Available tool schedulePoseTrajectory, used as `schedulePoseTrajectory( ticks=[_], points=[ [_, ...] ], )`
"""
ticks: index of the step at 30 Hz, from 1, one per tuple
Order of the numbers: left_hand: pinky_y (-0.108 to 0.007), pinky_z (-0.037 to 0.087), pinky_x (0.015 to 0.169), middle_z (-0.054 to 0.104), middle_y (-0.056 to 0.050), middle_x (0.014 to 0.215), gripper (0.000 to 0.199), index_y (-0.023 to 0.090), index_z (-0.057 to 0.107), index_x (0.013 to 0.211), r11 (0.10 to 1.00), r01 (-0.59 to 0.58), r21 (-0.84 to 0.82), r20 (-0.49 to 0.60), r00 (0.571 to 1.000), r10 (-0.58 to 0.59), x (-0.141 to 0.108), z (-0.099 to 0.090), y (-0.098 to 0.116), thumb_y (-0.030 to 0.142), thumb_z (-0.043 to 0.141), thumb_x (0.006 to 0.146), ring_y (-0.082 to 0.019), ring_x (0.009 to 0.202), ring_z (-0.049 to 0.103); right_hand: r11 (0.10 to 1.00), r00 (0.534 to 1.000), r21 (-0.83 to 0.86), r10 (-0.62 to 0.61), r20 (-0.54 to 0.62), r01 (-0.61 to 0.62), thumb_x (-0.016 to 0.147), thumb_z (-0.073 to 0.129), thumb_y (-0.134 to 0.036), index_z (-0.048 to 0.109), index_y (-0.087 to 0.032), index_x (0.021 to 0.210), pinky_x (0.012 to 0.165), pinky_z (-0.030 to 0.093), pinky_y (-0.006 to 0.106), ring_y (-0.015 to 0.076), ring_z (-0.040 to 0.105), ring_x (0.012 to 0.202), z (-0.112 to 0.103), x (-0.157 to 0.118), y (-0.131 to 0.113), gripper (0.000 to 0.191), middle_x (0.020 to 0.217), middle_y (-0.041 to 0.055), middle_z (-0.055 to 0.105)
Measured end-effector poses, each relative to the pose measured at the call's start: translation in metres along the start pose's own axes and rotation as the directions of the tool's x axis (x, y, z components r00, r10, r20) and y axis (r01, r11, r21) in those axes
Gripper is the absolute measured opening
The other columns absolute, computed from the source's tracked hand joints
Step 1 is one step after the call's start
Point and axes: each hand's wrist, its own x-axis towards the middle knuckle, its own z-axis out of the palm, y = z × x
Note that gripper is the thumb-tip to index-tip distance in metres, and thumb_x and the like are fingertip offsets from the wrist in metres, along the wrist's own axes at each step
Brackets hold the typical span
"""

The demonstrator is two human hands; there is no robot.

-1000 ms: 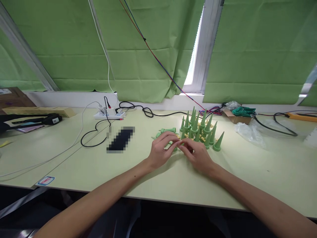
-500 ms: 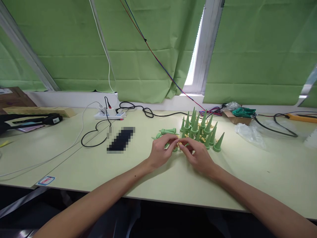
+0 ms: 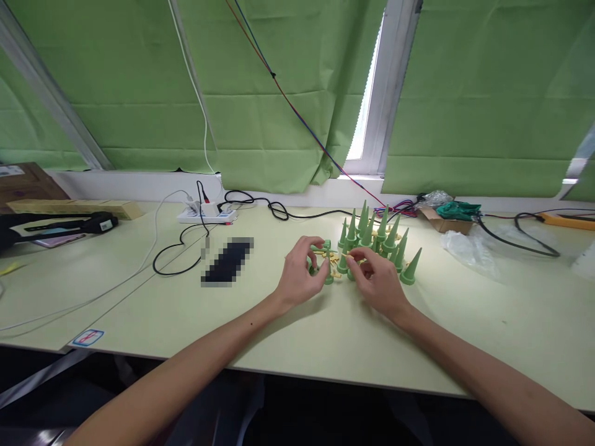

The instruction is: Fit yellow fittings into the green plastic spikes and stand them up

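We find the right hand [image 3: 379, 284] pinching a small yellow piece [image 3: 345, 255], upright green cones [image 3: 366, 235] at its twelve o'clock. The left hand [image 3: 297, 274] is spread, gripping nothing we can see; loose yellow pieces [image 3: 335, 275] lie at its three o'clock. We judge the step as fingertip handling; the next move calls for a light pinch, clear of cones.

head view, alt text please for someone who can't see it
A person's left hand is open beside green cones, most upright, on a pale table; the right hand appears to pinch a small yellow piece. Green curtains hang behind.
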Motion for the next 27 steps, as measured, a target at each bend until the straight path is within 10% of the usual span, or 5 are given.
schedulePoseTrajectory(
  ticks=[5, 10, 27],
  points=[
    [-0.025, 0.044, 0.049, 0.063, -0.006, 0.116, 0.043, 0.022, 0.047, 0.120, 0.985, 0.170, 0.006, 0.265, 0.950, -0.166, -0.0032, 0.0038, -0.0050, 0.024, 0.064, 0.081, -0.006, 0.051, 0.053, 0.999, 1.000, -0.028, 0.021, 0.022, -0.021, 0.095, 0.052, -0.034, 0.059, -0.018, 0.090, 0.051, 0.040, 0.025, 0.0098, 0.046, 0.045, -0.0020, 0.0021, 0.0011, 0.018, 0.076, 0.0021, 0.066],
    [-0.026, 0.039, 0.046, 0.065, -0.001, 0.086, 0.021, 0.021, 0.054, 0.099, 0.983, 0.181, 0.040, 0.417, 0.891, -0.181, -0.0050, 0.0054, -0.0082, 0.025, 0.065, 0.082, -0.011, 0.054, 0.054, 0.998, 0.999, -0.050, 0.027, 0.043, -0.024, 0.094, 0.053, -0.031, 0.060, -0.019, 0.088, 0.054, 0.040, 0.026, 0.0104, 0.048, 0.047, -0.0017, 0.0021, 0.0015, 0.015, 0.076, 0.0016, 0.068],
    [-0.026, 0.040, 0.059, 0.056, 0.000, 0.071, 0.019, 0.016, 0.062, 0.071, 0.999, 0.033, 0.037, 0.426, 0.904, -0.045, -0.0022, 0.0062, -0.0055, 0.025, 0.066, 0.087, -0.014, 0.067, 0.052, 0.999, 0.999, -0.040, -0.015, 0.039, 0.017, 0.093, 0.055, -0.028, 0.060, -0.019, 0.084, 0.050, 0.038, 0.025, 0.0092, 0.047, 0.045, -0.0006, 0.0024, 0.0031, 0.014, 0.070, -0.0004, 0.065]
  ],
)
